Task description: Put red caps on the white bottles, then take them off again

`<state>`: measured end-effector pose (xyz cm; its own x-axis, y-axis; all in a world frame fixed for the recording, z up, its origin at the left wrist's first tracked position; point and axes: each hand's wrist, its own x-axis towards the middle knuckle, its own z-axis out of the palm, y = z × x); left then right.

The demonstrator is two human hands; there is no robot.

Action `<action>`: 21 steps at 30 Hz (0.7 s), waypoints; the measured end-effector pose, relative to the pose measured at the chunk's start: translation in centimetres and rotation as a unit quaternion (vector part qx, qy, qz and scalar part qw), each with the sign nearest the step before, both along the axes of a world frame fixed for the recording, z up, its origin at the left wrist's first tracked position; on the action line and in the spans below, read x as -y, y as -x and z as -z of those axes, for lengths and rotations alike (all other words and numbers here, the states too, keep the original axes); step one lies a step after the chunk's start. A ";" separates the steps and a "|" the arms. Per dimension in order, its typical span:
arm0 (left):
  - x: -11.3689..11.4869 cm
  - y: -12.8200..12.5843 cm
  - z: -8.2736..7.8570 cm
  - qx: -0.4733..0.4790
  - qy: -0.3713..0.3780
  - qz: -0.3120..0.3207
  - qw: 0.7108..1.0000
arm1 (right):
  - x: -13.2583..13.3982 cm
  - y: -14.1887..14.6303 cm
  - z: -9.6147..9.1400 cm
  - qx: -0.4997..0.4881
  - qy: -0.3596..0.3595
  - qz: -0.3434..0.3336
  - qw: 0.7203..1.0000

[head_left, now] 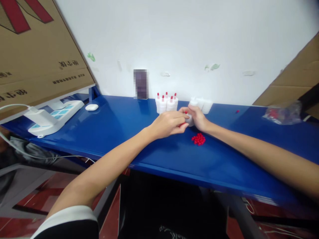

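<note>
My right hand (198,117) is closed around a small white plastic bottle (190,120), held just above the blue tabletop. A red tip cap (186,113) shows at the top of this bottle. Across from it, the fingers of my left hand (167,124) are bent in a pinch at the cap. More red shows between the left thumb and fingers, partly hidden. Just in front of the hands lies a small pile of red caps (198,139). Behind the left hand stand several white bottles with red caps (166,104). White bottles without visible red caps (206,105) stand behind the right hand.
The blue table (154,151) meets a white wall. At left are a power strip (59,116) with a plugged-in charger, a white earbud case (92,107) and a large carton (42,49). A blurred-out dark phone-like panel (141,84) leans on the wall. A clear plastic bag (284,113) lies right.
</note>
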<state>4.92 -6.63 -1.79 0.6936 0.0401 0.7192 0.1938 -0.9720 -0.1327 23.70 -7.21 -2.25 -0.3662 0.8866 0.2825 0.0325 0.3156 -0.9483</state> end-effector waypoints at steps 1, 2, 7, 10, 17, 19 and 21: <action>0.0 0.0 0.0 -0.002 0.009 -0.003 1.000 | 0.0 0.0 0.0 -0.008 -0.011 0.007 1.000; -0.1 0.1 0.1 -0.001 0.016 -0.004 1.000 | 0.1 0.0 0.0 -0.015 -0.020 0.010 1.000; -0.1 0.0 0.1 -0.018 0.034 -0.010 0.999 | 0.5 -0.1 -0.5 0.014 -0.017 -0.008 1.000; -0.1 0.0 0.1 -0.025 0.060 -0.022 0.998 | 0.6 -0.2 -0.5 0.024 -0.016 -0.017 0.999; -1.2 2.1 -1.9 0.068 0.059 -0.060 0.994 | -1.0 -1.0 0.5 0.019 -0.056 -0.018 0.998; -1.7 3.0 -2.3 0.011 0.077 -0.098 0.992 | -1.1 -1.2 0.5 0.022 -0.053 -0.021 0.998; -2.1 3.6 -2.5 -0.068 0.113 -0.129 0.983 | -1.0 -1.2 0.4 0.028 -0.049 -0.021 0.998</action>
